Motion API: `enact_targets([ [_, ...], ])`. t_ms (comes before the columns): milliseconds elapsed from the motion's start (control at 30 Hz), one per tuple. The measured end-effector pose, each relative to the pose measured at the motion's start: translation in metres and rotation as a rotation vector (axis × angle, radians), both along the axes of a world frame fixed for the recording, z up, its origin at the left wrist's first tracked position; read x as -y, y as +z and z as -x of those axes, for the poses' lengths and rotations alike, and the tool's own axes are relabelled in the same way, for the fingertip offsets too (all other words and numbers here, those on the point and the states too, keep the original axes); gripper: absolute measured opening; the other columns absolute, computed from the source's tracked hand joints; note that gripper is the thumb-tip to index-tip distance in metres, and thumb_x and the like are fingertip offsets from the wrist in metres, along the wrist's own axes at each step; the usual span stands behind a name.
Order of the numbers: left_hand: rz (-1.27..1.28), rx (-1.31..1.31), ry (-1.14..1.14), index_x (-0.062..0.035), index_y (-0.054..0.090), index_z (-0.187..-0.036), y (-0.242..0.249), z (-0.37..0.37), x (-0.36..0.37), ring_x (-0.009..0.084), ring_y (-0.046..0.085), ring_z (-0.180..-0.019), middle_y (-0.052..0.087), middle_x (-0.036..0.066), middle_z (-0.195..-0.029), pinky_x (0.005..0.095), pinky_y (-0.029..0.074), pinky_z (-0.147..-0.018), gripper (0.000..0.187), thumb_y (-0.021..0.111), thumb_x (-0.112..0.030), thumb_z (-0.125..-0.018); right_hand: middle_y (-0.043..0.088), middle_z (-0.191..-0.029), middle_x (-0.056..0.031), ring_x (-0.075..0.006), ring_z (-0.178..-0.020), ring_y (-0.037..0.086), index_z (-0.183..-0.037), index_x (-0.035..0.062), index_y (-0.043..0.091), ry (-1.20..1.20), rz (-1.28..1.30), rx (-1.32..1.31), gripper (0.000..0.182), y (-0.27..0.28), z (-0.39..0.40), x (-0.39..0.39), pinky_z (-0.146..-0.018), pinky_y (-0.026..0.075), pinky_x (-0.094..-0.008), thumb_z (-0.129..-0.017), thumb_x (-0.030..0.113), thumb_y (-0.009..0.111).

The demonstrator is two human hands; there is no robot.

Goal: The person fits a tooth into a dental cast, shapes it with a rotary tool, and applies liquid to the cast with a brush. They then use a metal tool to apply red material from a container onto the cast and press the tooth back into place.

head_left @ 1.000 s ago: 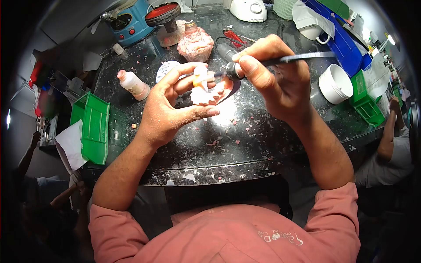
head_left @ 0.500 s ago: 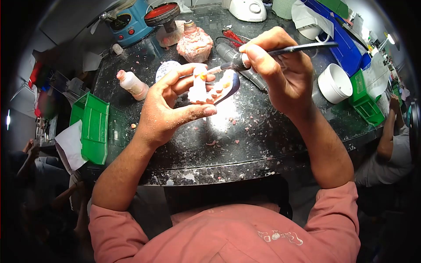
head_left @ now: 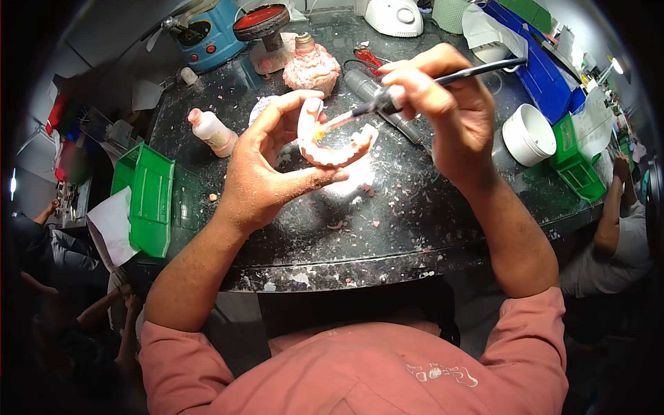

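Note:
My left hand (head_left: pixel 266 162) holds a pale, horseshoe-shaped dental model (head_left: pixel 330 158) with a row of teeth, pinched between thumb and fingers above the table. In my right hand (head_left: pixel 453 114) is a slim black-handled tool (head_left: pixel 379 102), gripped like a pen. Its narrow pale tip points down to the left and meets or nearly meets the inner left side of the model, beside a small yellow-orange spot. Whether the tip touches cannot be told. Part of a white patterned piece (head_left: pixel 261 108) shows behind my left fingers.
Around the black table (head_left: pixel 387 235) stand a pink-capped bottle (head_left: pixel 211 133), a wax-crusted burner bottle (head_left: pixel 311 68), a grey handpiece (head_left: pixel 384 104), a white tub (head_left: pixel 528 135) and green bins (head_left: pixel 143 200). A blue machine (head_left: pixel 207 38) is at the back left. Other people sit on both sides.
My left hand has tilted the dental model so that its horseshoe opening shows more. The tool's tip has moved slightly left and down, from the model's top end to its inner side.

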State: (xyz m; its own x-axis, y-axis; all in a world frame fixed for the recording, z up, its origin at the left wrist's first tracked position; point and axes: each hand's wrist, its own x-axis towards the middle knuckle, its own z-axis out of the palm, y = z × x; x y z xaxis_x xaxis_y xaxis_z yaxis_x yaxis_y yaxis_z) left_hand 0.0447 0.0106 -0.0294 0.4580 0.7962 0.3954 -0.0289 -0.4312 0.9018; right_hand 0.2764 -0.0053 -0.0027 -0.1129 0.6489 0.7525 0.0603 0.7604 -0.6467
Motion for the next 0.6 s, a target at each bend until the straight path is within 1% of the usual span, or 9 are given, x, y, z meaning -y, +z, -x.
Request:
enact_targets([
  [67,-0.022,-0.021,0.024,-0.0019,0.049,-0.134,-0.0009,-0.0004,0.0014,0.0169,0.055,-0.119,0.057,0.007,-0.124,0.0342,0.041,-0.107,0.082,0.090,-0.009,-0.063,0.061,-0.084,-0.0060,-0.0084,-0.070,0.055,-0.095,-0.0026,0.062,-0.093,0.048,-0.051,0.014,0.0036,0.0018,0.0051,-0.085,0.049,-0.0297,-0.096,0.010,0.055],
  [167,-0.061,-0.076,0.085,-0.0029,0.049,-0.134,-0.0013,-0.0001,0.0029,0.0169,0.056,-0.117,0.056,0.006,-0.124,0.0337,0.042,-0.105,0.081,0.090,-0.010,-0.063,0.064,-0.082,-0.0040,-0.0106,-0.078,0.062,-0.097,0.0003,0.062,-0.016,-0.169,0.150,0.010,-0.0007,0.0020,-0.0032,-0.071,0.049,-0.0255,-0.095,0.010,0.061],
  [233,-0.077,-0.109,0.117,-0.0032,0.050,-0.133,-0.0021,-0.0005,0.0030,0.0171,0.056,-0.116,0.056,0.006,-0.124,0.0335,0.043,-0.104,0.081,0.089,-0.010,-0.063,0.064,-0.084,-0.0045,-0.0114,-0.079,0.062,-0.097,0.0003,0.063,0.022,-0.113,0.193,0.010,0.0017,-0.0002,-0.0005,-0.072,0.049,-0.0257,-0.096,0.009,0.060],
  [300,-0.181,-0.112,0.155,-0.0030,0.051,-0.132,-0.0037,-0.0007,0.0022,0.0183,0.057,-0.111,0.057,0.008,-0.121,0.0324,0.045,-0.101,0.079,0.087,-0.009,-0.062,0.060,-0.075,-0.0025,-0.0090,-0.071,0.057,-0.098,-0.0003,0.064,-0.049,-0.159,0.094,0.012,0.0019,0.0019,-0.0010,-0.100,0.043,-0.0398,-0.096,0.008,0.055],
  [333,-0.181,-0.110,0.155,-0.0030,0.051,-0.132,-0.0036,-0.0011,0.0022,0.0183,0.057,-0.111,0.057,0.008,-0.121,0.0324,0.045,-0.101,0.079,0.087,-0.009,-0.062,0.061,-0.076,-0.0030,-0.0094,-0.073,0.058,-0.098,-0.0002,0.064,-0.093,-0.183,0.133,0.012,0.0016,0.0014,-0.0012,-0.101,0.043,-0.0413,-0.095,0.008,0.056],
  [367,-0.236,-0.129,0.180,-0.0031,0.052,-0.132,-0.0030,-0.0014,0.0023,0.0189,0.058,-0.109,0.057,0.008,-0.119,0.0322,0.045,-0.099,0.078,0.087,-0.009,-0.062,0.061,-0.076,-0.0030,-0.0094,-0.073,0.058,-0.098,-0.0002,0.064,-0.091,-0.183,0.134,0.012,0.0020,0.0009,-0.0016,-0.101,0.043,-0.0413,-0.095,0.008,0.056],
  [433,-0.292,-0.148,0.207,-0.0032,0.053,-0.131,-0.0006,-0.0001,0.0032,0.0195,0.058,-0.107,0.058,0.009,-0.117,0.0321,0.046,-0.097,0.077,0.086,-0.009,-0.062,0.065,-0.084,-0.0073,-0.0139,-0.078,0.063,-0.096,-0.0010,0.065,-0.059,-0.260,0.229,0.008,0.0026,0.0005,-0.0024,-0.072,0.050,-0.0281,-0.094,0.006,0.061],
  [500,-0.304,-0.282,0.230,-0.0055,0.048,-0.137,0.0025,0.0014,0.0042,0.0190,0.052,-0.125,0.052,0.007,-0.132,0.0346,0.039,-0.110,0.084,0.087,-0.003,-0.063,0.065,-0.084,-0.0077,-0.0149,-0.077,0.064,-0.096,-0.0014,0.065,-0.030,-0.234,0.231,0.008,0.0029,0.0008,-0.0012,-0.072,0.050,-0.0289,-0.093,0.005,0.062],
  [600,-0.321,-0.269,0.231,-0.0064,0.050,-0.136,0.0035,0.0002,0.0044,0.0192,0.052,-0.125,0.052,0.007,-0.133,0.0346,0.039,-0.110,0.082,0.087,-0.004,-0.063,0.065,-0.083,-0.0078,-0.0158,-0.077,0.063,-0.094,-0.0018,0.065,-0.055,-0.234,0.125,0.008,0.0023,0.0031,-0.0006,-0.071,0.049,-0.0295,-0.092,0.005,0.062],
])
